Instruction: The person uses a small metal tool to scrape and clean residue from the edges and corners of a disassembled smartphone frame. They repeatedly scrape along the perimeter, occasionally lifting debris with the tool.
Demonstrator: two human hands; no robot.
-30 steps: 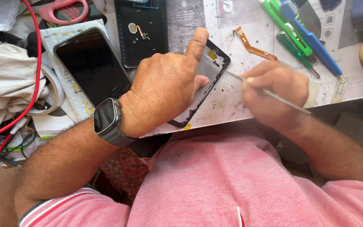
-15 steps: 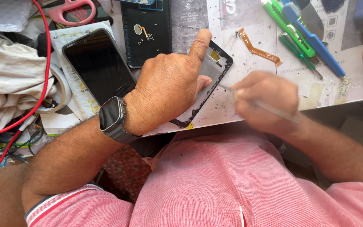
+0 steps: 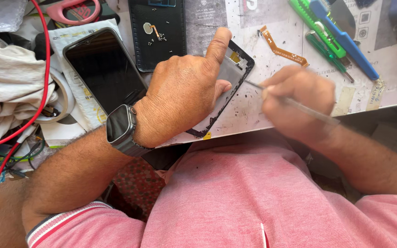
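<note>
My left hand [image 3: 182, 98] lies flat over a black phone frame [image 3: 235, 69] on the work mat, thumb stretched up along its top edge, pinning it down. A smartwatch [image 3: 119, 124] is on that wrist. My right hand [image 3: 295, 103], slightly blurred, grips a thin metal tool [image 3: 309, 109] like a pen. The tool's tip meets the right edge of the frame. Black specks of scraped residue dot the mat around the frame. Most of the frame is hidden under my left hand.
A dark-screened phone [image 3: 104, 69] lies left of my hand, a black back cover [image 3: 159, 32] with small screws above it. An orange flex cable [image 3: 283, 48], green and blue tools [image 3: 341, 36], pink-handled scissors [image 3: 72, 9], a red wire [image 3: 42, 73] and white cloth [image 3: 5, 87] surround the mat.
My right hand has shifted slightly with small scraping strokes of the tool along the frame's right edge. My left hand stays pressed on the frame.
</note>
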